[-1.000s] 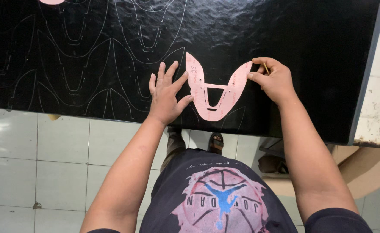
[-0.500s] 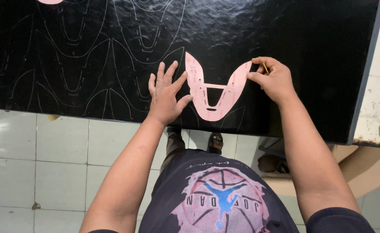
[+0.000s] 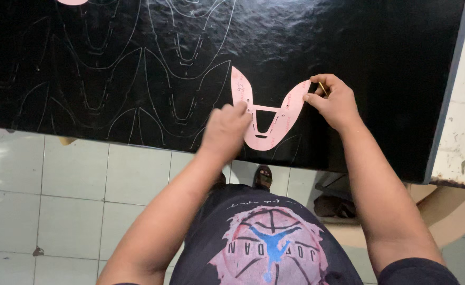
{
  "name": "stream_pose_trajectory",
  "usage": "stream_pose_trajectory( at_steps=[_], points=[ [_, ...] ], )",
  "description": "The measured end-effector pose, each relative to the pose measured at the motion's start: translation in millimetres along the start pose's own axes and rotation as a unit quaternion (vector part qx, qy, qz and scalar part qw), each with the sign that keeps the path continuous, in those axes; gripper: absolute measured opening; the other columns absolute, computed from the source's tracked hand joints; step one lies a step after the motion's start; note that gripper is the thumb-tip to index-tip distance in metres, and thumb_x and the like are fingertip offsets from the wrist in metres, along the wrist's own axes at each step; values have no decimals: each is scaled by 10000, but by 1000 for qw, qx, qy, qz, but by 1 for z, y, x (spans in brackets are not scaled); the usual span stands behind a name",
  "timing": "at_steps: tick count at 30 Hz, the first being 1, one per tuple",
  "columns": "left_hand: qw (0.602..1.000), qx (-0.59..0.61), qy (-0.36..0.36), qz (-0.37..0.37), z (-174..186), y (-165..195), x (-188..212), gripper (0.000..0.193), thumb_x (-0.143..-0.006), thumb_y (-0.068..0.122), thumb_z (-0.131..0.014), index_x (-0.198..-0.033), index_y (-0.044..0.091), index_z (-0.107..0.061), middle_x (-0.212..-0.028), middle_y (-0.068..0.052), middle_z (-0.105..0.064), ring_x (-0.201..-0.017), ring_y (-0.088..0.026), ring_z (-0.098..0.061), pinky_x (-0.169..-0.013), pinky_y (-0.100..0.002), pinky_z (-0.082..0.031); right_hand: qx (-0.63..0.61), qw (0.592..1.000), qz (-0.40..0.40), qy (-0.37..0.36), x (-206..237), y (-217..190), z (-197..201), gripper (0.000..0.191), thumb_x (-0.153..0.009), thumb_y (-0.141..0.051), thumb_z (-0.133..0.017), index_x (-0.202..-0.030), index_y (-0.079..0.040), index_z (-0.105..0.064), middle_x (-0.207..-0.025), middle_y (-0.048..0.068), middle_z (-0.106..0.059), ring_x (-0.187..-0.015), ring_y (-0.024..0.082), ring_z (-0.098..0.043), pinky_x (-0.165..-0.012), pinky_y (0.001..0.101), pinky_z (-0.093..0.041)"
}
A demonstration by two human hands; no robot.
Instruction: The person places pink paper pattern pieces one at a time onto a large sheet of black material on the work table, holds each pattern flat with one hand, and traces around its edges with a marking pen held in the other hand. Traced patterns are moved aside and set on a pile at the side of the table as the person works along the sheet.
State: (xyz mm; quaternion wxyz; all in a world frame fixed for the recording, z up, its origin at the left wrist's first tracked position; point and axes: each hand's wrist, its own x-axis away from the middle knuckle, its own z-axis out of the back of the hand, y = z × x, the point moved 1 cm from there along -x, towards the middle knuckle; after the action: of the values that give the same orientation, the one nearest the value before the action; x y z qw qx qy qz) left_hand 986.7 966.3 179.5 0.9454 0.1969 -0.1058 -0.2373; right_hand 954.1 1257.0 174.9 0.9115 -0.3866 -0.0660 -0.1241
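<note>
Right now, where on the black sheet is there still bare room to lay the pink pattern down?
Bare black sheet lies above and right of the pink pattern, up to the sheet's right edge. Left of the left hand, traced outlines fill the sheet. The right hand, holding a thin pen, crowds the pattern's right tip.

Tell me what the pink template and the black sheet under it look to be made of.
Pink template: stiff card or thin board, probably; matte, flat, clean-cut edges, small punched holes. Black sheet: leather or a synthetic lookalike; glossy, finely grained surface with pale traced outlines. Which one is unclear.
</note>
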Motion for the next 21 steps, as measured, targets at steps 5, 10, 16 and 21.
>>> stream_pose_trajectory(
  at_steps=[5, 10, 16, 21],
  points=[
    [998, -53, 11, 14, -27, 39, 14, 405, -883, 58, -568, -1221, -163, -587, -1491, -409, -450, -683, -325, -721, -615, -463, -610, 38, 974, 213, 68, 5, -37, -5, 224, -924, -130, -779, -1130, -49, -748, -1035, 96, -659, -950, 220, -649, -798, 326, -537],
    [956, 149, -77, 240, -44, 47, 7, 650, -984, 190, -503, -1559, 25, -247, -1062, -314, -694, -812, -474, -686, -780, -550, -573, -15, 952, 305, -30, 25, -97, -43, 139, -996, -131, -678, -1047, -49, -779, -963, 140, -631, -941, 282, -634, -814, 375, -521],
    [949, 177, -106, 239, -74, 45, 6, 487, -1010, 281, -465, -1420, 63, -318, -1010, -284, -675, -882, -482, -696, -747, -540, -578, 94, 937, 255, -219, 35, -141, -68, 192, -954, -220, -651, -984, -49, -733, -916, 155, -729, -840, 339, -713, -749, 421, -564],
    [958, 114, -142, 221, -92, 40, 5, 318, -1034, 236, -452, -1254, 22, -537, -1045, -254, -703, -911, -421, -738, -770, -483, -611, 121, 918, 310, -217, 38, -141, -76, 162, -936, -198, -672, -945, -51, -739, -876, 149, -731, -832, 350, -707, -760, 444, -553]
  ],
)
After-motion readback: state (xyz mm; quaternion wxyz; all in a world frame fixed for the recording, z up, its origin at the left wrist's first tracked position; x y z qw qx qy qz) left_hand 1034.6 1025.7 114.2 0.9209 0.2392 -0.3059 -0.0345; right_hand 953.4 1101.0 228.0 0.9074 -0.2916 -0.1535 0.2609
